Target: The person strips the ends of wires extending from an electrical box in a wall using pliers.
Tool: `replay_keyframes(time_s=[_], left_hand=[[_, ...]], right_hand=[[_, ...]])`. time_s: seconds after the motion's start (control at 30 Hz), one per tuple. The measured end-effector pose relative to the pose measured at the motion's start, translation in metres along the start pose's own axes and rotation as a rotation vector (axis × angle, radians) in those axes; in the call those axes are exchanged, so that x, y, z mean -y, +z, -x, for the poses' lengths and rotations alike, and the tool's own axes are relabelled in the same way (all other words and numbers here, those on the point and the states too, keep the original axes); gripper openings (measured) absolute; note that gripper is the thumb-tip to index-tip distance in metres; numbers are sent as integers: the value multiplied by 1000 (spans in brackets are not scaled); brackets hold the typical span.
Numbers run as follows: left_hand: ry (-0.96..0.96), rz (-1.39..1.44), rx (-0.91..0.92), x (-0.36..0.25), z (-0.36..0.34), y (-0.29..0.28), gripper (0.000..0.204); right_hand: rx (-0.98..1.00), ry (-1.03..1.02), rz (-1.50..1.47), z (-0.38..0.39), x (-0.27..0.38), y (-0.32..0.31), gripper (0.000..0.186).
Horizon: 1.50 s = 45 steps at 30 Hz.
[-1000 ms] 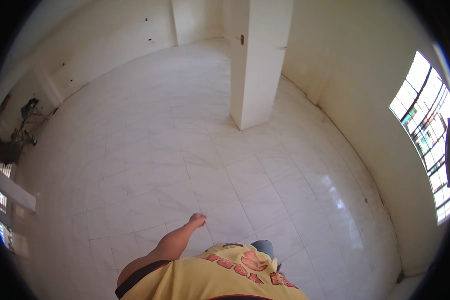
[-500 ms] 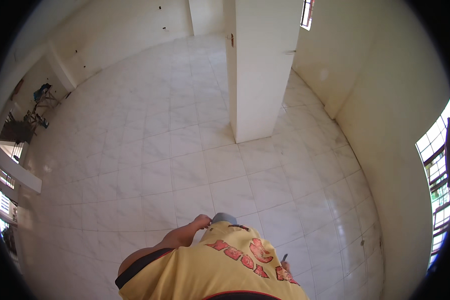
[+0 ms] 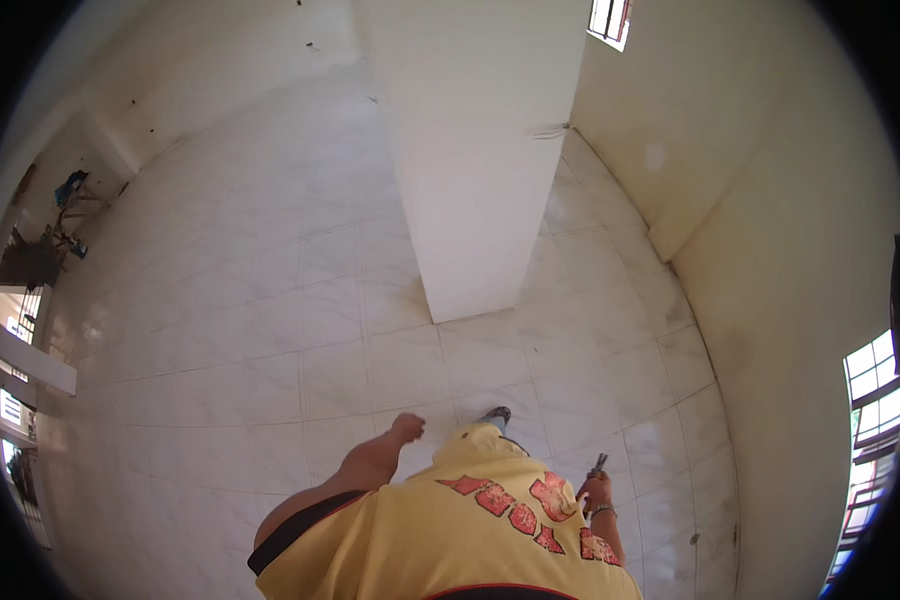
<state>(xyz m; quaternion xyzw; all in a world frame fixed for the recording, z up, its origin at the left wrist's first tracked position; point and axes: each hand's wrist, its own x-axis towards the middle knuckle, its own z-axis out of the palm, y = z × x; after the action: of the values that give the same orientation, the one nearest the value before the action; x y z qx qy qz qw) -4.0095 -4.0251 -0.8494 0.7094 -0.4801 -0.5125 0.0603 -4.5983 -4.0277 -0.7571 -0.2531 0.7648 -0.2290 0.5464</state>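
My left hand (image 3: 408, 428) is curled closed in front of my yellow shirt, above the tiled floor, and nothing shows in it. Out to the right of the shirt, my right hand (image 3: 597, 488) is closed round a small grey metal tool that looks like pliers (image 3: 601, 462). The jaw end points up and away from me; the fingers cover most of the rest. Under the shirt's front edge, one dark shoe (image 3: 500, 412) shows on the floor.
A white square column (image 3: 475, 200) rises ahead, with wires (image 3: 552, 131) sticking out of its right side. A cream wall (image 3: 770, 280) runs along the right, with a barred window (image 3: 870, 400). Pale marble-look tiles (image 3: 240, 350) cover the floor. Clutter (image 3: 45, 255) stands far left.
The column looks nearer and larger, and has shifted left. My right hand with the pliers has swung forward into fuller view. A shoe now shows ahead of the shirt.
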Motion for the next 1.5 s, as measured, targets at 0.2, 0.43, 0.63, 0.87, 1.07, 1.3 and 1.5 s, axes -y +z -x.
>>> replay_keyframes(time_s=[0.2, 0.43, 0.63, 0.87, 1.07, 1.3, 1.5], left_hand=[[134, 886, -187, -273, -94, -78, 20], [680, 1484, -348, -539, -72, -206, 36], [742, 1805, -509, -629, -127, -237, 45], [764, 1738, -956, -675, -145, -234, 14], [802, 1402, -1305, -698, -138, -217, 25], [746, 1258, -1472, -717, -132, -211, 25], [792, 1345, -1502, -717, -132, -216, 17]], right_hand=[[85, 306, 19, 20, -27, -40, 32], [93, 367, 226, -21, -7, -149, 26], [237, 280, 392, -187, 104, -216, 21], [149, 112, 562, -374, 313, -278, 15], [7, 13, 274, -424, 442, -314, 56], [230, -4, 417, -462, 392, -269, 68], [497, 124, 416, -493, 299, -258, 46]])
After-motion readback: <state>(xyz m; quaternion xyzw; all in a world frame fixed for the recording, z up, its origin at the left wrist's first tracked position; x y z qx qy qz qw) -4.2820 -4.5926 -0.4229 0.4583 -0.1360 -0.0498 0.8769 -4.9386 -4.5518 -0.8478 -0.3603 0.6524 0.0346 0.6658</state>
